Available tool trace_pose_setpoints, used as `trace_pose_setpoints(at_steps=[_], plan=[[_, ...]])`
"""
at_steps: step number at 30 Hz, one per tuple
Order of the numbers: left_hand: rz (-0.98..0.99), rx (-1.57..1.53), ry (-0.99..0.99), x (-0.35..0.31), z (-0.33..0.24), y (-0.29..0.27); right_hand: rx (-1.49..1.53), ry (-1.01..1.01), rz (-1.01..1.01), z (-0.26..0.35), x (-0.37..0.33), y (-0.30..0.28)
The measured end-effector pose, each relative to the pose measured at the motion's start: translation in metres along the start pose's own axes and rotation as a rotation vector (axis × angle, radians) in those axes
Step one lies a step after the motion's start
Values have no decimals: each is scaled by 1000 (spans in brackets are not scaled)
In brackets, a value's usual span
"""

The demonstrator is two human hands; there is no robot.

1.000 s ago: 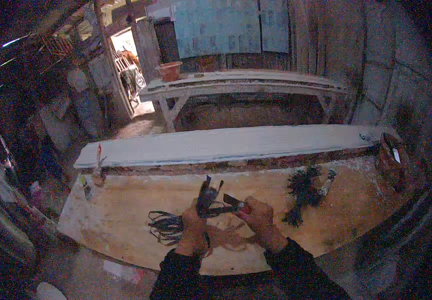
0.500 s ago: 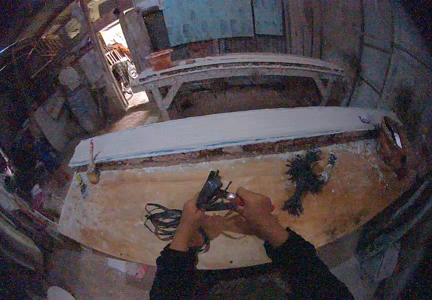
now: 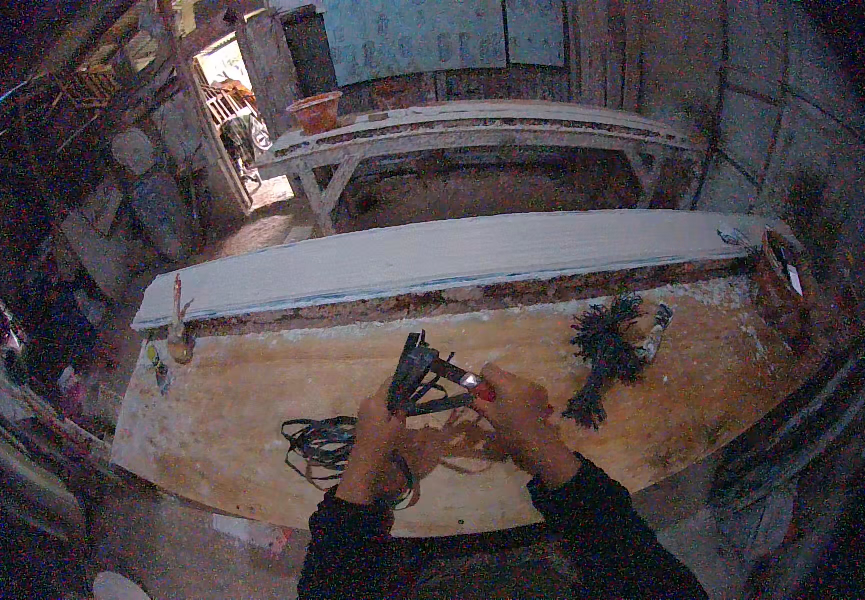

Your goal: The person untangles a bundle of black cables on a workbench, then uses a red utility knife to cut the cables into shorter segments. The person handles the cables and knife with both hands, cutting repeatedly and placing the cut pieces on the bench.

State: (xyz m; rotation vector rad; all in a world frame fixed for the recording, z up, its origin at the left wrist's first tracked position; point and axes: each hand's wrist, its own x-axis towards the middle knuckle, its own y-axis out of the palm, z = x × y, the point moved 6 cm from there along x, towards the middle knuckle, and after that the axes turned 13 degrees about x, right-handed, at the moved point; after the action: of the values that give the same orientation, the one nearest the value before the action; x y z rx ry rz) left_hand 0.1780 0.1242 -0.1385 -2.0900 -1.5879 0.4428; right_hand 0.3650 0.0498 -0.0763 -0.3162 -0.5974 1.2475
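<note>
My left hand [image 3: 378, 430] is closed round a bunch of flat black strips [image 3: 411, 372], their ends sticking up above the fingers. In my right hand [image 3: 518, 408] is a small red-handled tool [image 3: 483, 388] with a shiny metal part at its front; its exact kind is unclear in the dim light. A dark, narrow piece runs from that metal part toward the strips. Both hands are close together over the near middle of the wooden table [image 3: 253, 385]. Beside my left wrist lies a loose coil of long black strips [image 3: 318, 445], partly hidden by the hand.
A tied bundle of short black strips [image 3: 603, 360] lies on the right, next to a whitish-handled object [image 3: 657, 333]. A brush-like tool [image 3: 180, 340] stands at the left. Across the far edge runs a raised pale board [image 3: 433, 247]. Behind it is a bench [image 3: 513, 118] with an orange-brown basin [image 3: 315, 113].
The black strips in my left hand have tilted and spread slightly apart. The red-handled tool has shifted a little, showing more of the dark piece in front of it.
</note>
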Motion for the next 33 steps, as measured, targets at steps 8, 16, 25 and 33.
trace_pose_setpoints(at_steps=[8, 16, 25, 33], plan=[[-200, 195, 155, 14, 41, 8, -28, -22, -25, 16, -5, -8], [-332, 305, 155, 2, 7, -2, 38, 60, 24, 9, -4, -10], [-224, 213, 92, 8, 26, 3, 29, 9, -12, 3, -1, -5], [-314, 583, 203, -9, -22, -9, -18, -74, -56, 12, -3, -7]])
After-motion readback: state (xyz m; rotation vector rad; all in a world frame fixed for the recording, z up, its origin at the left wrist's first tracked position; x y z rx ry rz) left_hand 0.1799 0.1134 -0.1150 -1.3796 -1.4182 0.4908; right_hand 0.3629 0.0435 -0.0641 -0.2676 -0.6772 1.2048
